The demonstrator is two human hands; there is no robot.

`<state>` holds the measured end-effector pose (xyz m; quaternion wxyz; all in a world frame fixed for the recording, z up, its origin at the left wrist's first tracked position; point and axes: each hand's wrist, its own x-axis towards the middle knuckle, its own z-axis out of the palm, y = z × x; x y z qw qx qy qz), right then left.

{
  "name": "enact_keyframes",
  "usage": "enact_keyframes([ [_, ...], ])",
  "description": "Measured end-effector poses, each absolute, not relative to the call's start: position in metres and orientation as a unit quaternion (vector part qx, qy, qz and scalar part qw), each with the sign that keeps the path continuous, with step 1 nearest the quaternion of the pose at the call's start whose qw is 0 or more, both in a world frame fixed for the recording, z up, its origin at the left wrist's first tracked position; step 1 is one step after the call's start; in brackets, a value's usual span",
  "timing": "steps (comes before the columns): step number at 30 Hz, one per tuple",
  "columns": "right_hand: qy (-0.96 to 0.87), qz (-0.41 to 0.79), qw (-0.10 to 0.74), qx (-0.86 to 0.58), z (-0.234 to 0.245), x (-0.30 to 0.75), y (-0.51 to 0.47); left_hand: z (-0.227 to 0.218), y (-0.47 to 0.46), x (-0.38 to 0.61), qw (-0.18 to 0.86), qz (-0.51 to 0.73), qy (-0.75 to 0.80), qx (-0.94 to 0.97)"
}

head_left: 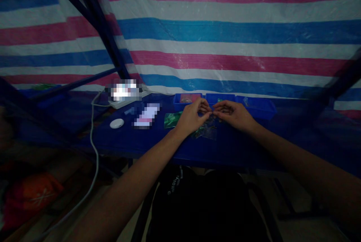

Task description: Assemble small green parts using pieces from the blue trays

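Note:
My left hand [197, 112] and my right hand [232, 113] meet fingertip to fingertip above the blue table [158, 146]. Thumb and fingers are pinched together on each hand; whatever lies between them is too small and dark to make out. Just below the hands lie clear plastic bags [208, 132] with small bits around them. A green packet [171, 120] rests beside my left wrist, partly covered by it. Behind the hands stand a blue bin with a reddish packet [189, 98], a middle blue bin [218, 96] and a right blue bin [261, 107].
On the left of the table are a blurred-out phone [147, 115], a round white case [116, 123] and a white box [124, 102] with a cable [93, 136] hanging down. Blue metal posts [105, 39] and a striped sheet [225, 31] stand behind. Someone in orange [42, 191] is at lower left.

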<state>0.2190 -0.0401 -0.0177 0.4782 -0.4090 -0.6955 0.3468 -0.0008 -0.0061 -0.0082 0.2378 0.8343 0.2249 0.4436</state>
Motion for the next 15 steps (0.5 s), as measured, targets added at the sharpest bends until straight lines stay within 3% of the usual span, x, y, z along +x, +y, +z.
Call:
enact_keyframes([
  [5,-0.646,0.358,0.522,-0.427,-0.0169,0.2169,-0.0372,-0.0121,-0.0030,0.0001,0.239,0.439,0.234,0.834],
  [15,-0.635,0.398,0.524,-0.405,-0.0153,0.2122,-0.0426,-0.0079,-0.0088,0.0015,0.227,0.448,0.225,0.835],
])
